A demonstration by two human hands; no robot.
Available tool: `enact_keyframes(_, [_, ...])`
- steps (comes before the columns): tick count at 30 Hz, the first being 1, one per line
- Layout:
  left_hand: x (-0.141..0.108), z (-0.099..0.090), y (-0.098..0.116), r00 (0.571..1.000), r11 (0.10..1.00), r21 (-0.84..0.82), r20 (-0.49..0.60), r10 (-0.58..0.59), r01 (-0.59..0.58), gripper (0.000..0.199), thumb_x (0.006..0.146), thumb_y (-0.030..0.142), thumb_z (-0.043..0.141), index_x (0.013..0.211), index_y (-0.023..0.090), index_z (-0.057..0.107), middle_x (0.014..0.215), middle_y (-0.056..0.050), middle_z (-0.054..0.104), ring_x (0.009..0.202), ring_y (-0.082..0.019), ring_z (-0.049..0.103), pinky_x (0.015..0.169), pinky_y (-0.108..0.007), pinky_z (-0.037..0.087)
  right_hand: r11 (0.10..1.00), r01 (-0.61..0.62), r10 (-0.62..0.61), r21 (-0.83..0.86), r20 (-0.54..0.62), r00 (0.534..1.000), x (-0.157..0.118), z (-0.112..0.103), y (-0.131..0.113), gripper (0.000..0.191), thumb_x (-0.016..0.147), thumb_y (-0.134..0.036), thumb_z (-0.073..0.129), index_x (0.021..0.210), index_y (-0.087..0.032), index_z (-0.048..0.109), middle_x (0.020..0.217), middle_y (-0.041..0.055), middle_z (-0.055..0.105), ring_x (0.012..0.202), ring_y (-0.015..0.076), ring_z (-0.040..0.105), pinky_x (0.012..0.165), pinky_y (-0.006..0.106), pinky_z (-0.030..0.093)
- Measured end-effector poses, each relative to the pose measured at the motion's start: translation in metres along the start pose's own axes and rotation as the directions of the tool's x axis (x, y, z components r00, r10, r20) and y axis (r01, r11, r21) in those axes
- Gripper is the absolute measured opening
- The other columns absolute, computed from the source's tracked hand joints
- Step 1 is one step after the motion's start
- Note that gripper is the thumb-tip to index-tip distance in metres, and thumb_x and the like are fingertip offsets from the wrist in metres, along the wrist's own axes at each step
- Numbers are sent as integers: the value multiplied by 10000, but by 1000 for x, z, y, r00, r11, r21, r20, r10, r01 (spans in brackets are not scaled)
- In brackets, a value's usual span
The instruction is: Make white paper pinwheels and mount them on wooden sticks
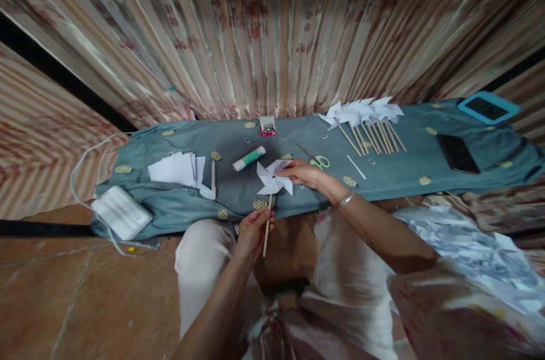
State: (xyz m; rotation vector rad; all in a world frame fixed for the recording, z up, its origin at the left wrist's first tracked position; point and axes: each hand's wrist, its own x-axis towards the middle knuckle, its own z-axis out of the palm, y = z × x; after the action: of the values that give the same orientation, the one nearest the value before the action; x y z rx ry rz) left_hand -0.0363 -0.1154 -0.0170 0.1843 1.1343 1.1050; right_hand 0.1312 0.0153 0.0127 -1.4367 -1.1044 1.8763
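Observation:
A white paper pinwheel (279,181) with a pin at its centre is held in front of me, fixed to a thin wooden stick (266,238). My left hand (254,226) is closed around the stick below the blades. At the right edge of the pinwheel, my right hand (303,172) pinches a paper blade between thumb and fingers. Just beyond lies a green and white glue stick (249,158). Scissors (317,160) with pale green handles rest close to my right hand. A small red box (268,126) of metal pins stands open at the back.
Several pinwheels (366,113) lie in a row at the back right. Paper sheets (176,168) and a pen (213,179) are on the left, near a white device (121,212) with a cable. A dark phone (458,153) and a blue-framed tablet (489,107) lie far right. Paper scraps (477,252) are heaped below.

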Motion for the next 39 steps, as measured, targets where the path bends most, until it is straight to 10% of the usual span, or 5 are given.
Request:
enact_keyframes(19, [64, 65, 48, 987, 991, 85, 133, 96, -108, 340, 470, 183, 912, 756, 93, 753, 677, -41, 715, 572, -71, 613, 526, -150, 488, 863, 187, -148, 469, -118, 982, 17, -31, -17, 199, 617, -211, 871, 704, -158, 700, 615, -24, 711, 524, 64, 636, 538, 152, 538])
enact_keyframes(39, [88, 66, 57, 986, 989, 112, 152, 74, -92, 339, 470, 203, 908, 758, 111, 756, 690, -39, 727, 563, -73, 612, 520, -154, 486, 926, 285, -245, 249, -180, 953, 17, -40, -16, 449, 563, -537, 870, 833, -200, 745, 842, 21, 761, 778, 135, 666, 682, 221, 483])
